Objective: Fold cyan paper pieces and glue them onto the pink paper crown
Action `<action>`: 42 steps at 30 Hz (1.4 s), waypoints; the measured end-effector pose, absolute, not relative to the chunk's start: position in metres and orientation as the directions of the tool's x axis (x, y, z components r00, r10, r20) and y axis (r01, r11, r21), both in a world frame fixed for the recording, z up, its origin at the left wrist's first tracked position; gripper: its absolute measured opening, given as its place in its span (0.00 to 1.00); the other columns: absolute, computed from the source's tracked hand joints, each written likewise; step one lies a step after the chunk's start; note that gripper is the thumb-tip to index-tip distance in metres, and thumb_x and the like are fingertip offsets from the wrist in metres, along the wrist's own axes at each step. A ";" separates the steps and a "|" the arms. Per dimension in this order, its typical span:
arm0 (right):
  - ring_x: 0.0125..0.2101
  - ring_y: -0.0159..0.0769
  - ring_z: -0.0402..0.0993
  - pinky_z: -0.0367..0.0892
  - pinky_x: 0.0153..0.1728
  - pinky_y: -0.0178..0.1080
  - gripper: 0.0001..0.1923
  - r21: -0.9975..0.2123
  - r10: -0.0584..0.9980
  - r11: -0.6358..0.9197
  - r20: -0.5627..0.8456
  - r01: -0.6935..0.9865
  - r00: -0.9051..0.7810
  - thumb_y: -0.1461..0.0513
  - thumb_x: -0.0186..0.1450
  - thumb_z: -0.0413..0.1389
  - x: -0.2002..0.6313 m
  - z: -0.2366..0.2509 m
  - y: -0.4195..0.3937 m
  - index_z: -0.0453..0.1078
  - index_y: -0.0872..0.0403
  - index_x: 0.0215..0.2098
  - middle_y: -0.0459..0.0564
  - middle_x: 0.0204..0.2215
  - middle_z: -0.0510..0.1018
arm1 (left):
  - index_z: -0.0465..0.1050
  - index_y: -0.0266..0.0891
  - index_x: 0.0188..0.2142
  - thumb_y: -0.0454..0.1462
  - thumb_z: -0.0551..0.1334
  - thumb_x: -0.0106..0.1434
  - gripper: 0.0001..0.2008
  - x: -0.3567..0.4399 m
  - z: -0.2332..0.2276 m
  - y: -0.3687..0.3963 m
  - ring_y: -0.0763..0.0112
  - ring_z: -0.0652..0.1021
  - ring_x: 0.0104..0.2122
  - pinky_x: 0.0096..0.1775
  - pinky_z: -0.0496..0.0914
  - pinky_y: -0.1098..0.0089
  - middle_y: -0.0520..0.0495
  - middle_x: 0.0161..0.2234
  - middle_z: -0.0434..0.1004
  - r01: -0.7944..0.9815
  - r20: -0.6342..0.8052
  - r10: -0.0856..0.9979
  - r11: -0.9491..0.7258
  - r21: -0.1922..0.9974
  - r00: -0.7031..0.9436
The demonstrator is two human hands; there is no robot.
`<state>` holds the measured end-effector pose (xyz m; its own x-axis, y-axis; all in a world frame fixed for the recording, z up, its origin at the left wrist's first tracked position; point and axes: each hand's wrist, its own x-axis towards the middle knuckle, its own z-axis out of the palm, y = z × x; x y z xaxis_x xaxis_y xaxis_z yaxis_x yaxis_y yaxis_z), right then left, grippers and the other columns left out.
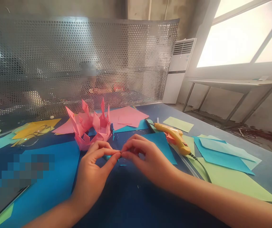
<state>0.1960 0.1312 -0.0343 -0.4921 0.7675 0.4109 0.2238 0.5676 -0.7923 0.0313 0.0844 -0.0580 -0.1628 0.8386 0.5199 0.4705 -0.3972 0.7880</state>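
My left hand [95, 167] and my right hand [147, 158] meet fingertip to fingertip above the dark blue table. Both are pinched closed, and what lies between the fingertips is too small and covered to name. Small blue paper scraps [123, 165] lie just below the fingers. Right behind my left hand stands a pink folded-paper crown [92, 126] with pointed tips. A yellow hot glue gun [174, 134] rests on its side beyond my right hand, its black cord running toward me.
Pink sheets [133, 115], a large blue sheet [55, 177], green paper [231, 177] and light blue paper [223, 150] lie around. Thin wire [39, 130] sits on yellow paper. A perforated metal screen [126, 63] borders the table's back; a person is behind it.
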 end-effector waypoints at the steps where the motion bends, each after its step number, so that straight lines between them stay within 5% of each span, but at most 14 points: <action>1: 0.29 0.30 0.66 0.64 0.31 0.34 0.02 -0.831 0.786 0.517 0.368 0.203 -0.496 0.65 0.61 0.57 0.195 -0.035 0.131 0.71 0.54 0.29 0.45 0.30 0.69 | 0.75 0.48 0.27 0.40 0.65 0.58 0.04 0.031 -0.058 0.085 0.79 0.70 0.34 0.37 0.64 0.81 0.57 0.32 0.68 0.472 0.515 0.842 -0.393 0.789 -0.161; 6: 0.27 0.30 0.64 0.61 0.29 0.35 0.07 -0.943 0.828 0.308 0.199 0.128 -0.524 0.59 0.62 0.55 0.195 -0.038 0.131 0.66 0.55 0.30 0.43 0.25 0.69 | 0.76 0.48 0.27 0.41 0.65 0.58 0.04 0.031 -0.059 0.086 0.79 0.71 0.34 0.38 0.63 0.81 0.57 0.32 0.68 0.481 0.515 0.839 -0.383 0.788 -0.176; 14: 0.24 0.29 0.64 0.60 0.27 0.33 0.08 -0.961 0.833 0.240 0.131 0.137 -0.538 0.58 0.62 0.56 0.196 -0.035 0.130 0.66 0.55 0.30 0.41 0.23 0.68 | 0.74 0.47 0.28 0.42 0.64 0.59 0.04 0.031 -0.058 0.085 0.77 0.70 0.35 0.38 0.63 0.79 0.56 0.33 0.67 0.476 0.499 0.850 -0.374 0.796 -0.166; 29: 0.24 0.28 0.65 0.60 0.26 0.31 0.06 -0.813 0.827 0.493 0.329 0.308 -0.456 0.67 0.60 0.56 0.196 -0.032 0.128 0.71 0.53 0.26 0.41 0.22 0.73 | 0.71 0.46 0.27 0.39 0.63 0.60 0.05 0.034 -0.056 0.080 0.72 0.70 0.36 0.40 0.62 0.72 0.55 0.32 0.67 0.615 0.577 0.810 -0.401 0.679 -0.109; 35: 0.25 0.29 0.69 0.65 0.28 0.33 0.02 -0.866 0.841 0.445 0.318 0.225 -0.438 0.65 0.59 0.59 0.197 -0.032 0.128 0.73 0.53 0.28 0.42 0.22 0.75 | 0.65 0.44 0.27 0.38 0.59 0.63 0.08 0.033 -0.060 0.081 0.72 0.71 0.44 0.46 0.62 0.71 0.54 0.40 0.69 0.462 0.467 0.881 -0.386 0.799 -0.071; 39: 0.29 0.31 0.76 0.71 0.34 0.34 0.09 -0.961 0.849 0.275 0.249 -0.014 -0.465 0.66 0.55 0.61 0.199 -0.032 0.131 0.74 0.53 0.36 0.43 0.27 0.79 | 0.65 0.44 0.28 0.40 0.60 0.63 0.07 0.034 -0.060 0.080 0.71 0.71 0.50 0.50 0.64 0.69 0.54 0.45 0.71 0.310 0.389 0.918 -0.351 0.883 -0.069; 42: 0.30 0.32 0.78 0.73 0.36 0.35 0.08 -0.976 0.859 0.175 0.214 -0.126 -0.465 0.66 0.52 0.65 0.200 -0.029 0.133 0.76 0.54 0.31 0.44 0.27 0.81 | 0.65 0.45 0.28 0.41 0.62 0.61 0.08 0.035 -0.060 0.079 0.72 0.72 0.49 0.46 0.67 0.74 0.54 0.44 0.72 0.238 0.358 0.931 -0.333 0.912 -0.068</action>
<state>0.2000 0.1326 -0.0286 -0.4652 0.8589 0.2142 -0.1264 0.1750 -0.9764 0.0353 0.0794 -0.0597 -0.0675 0.9313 0.3579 0.2376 -0.3334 0.9124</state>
